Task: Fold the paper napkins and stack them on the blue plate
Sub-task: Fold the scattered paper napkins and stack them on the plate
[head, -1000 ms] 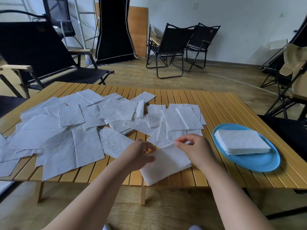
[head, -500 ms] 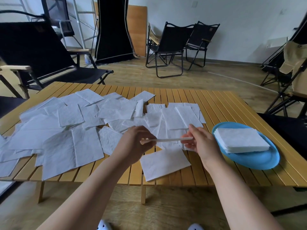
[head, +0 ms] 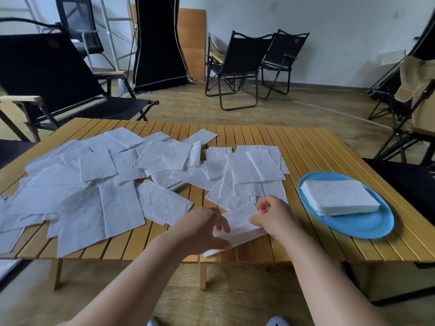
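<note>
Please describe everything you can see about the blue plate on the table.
The blue plate is round and shallow, with a smooth, matte surface and a low raised rim; its material cannot be told. It lies flat on the slatted wooden table, near its right edge, to the right of both hands. A neat stack of folded white napkins rests on its far half, leaving the near part bare. Neither hand touches it.

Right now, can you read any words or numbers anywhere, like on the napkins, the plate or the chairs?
No readable text anywhere.
Small patch on the back of the big black chair: too blurred to read.
Folded napkins on the blue plate: only an embossed pattern, no words.
Napkin held by the left hand and right hand: blank.
</note>
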Demonstrator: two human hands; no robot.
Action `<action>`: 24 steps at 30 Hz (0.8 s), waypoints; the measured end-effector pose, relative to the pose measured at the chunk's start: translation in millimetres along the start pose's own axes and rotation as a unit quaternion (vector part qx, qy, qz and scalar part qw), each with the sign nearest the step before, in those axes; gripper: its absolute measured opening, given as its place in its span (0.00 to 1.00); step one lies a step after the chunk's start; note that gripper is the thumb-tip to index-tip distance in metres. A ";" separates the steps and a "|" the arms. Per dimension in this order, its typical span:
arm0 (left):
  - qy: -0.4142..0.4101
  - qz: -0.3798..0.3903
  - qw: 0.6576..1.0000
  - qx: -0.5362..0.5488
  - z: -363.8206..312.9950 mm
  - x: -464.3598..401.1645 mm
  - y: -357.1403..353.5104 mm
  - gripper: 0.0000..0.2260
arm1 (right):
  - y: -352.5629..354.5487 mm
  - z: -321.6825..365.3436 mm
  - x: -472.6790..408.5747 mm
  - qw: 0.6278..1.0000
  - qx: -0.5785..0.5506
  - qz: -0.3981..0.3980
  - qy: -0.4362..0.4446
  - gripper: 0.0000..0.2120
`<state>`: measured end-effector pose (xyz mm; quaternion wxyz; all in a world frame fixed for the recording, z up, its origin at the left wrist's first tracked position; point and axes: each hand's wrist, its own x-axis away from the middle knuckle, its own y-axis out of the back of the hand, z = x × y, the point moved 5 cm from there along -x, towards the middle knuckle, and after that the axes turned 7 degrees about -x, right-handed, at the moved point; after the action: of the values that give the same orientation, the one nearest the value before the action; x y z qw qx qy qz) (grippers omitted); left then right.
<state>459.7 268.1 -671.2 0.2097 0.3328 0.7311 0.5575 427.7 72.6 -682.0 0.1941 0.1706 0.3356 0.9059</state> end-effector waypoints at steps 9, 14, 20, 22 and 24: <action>0.007 0.015 1.000 0.007 1.1 -0.3 -2.0 0.06 | -4.0 5.6 10.2 0.989 0.133 0.019 -0.063 0.22; 0.048 0.049 0.997 0.044 1.2 0.0 -7.6 0.13 | -16.9 11.6 13.1 0.986 0.148 0.047 -0.056 0.29; 0.066 0.020 0.995 0.070 6.4 -1.7 -4.5 0.13 | -16.2 20.3 16.1 0.996 0.080 0.047 0.011 0.25; 0.097 -0.012 0.989 0.108 14.2 -2.9 -0.4 0.16 | -10.5 23.4 16.2 0.998 0.026 0.042 0.032 0.24; 0.138 -0.053 0.972 0.181 23.0 -3.9 5.2 0.21 | -3.0 26.9 15.4 0.996 -0.072 0.030 0.037 0.24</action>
<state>479.3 281.6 -673.1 0.0722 0.2457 0.8584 0.4445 426.9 96.5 -662.0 0.1661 0.1325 0.2715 0.9387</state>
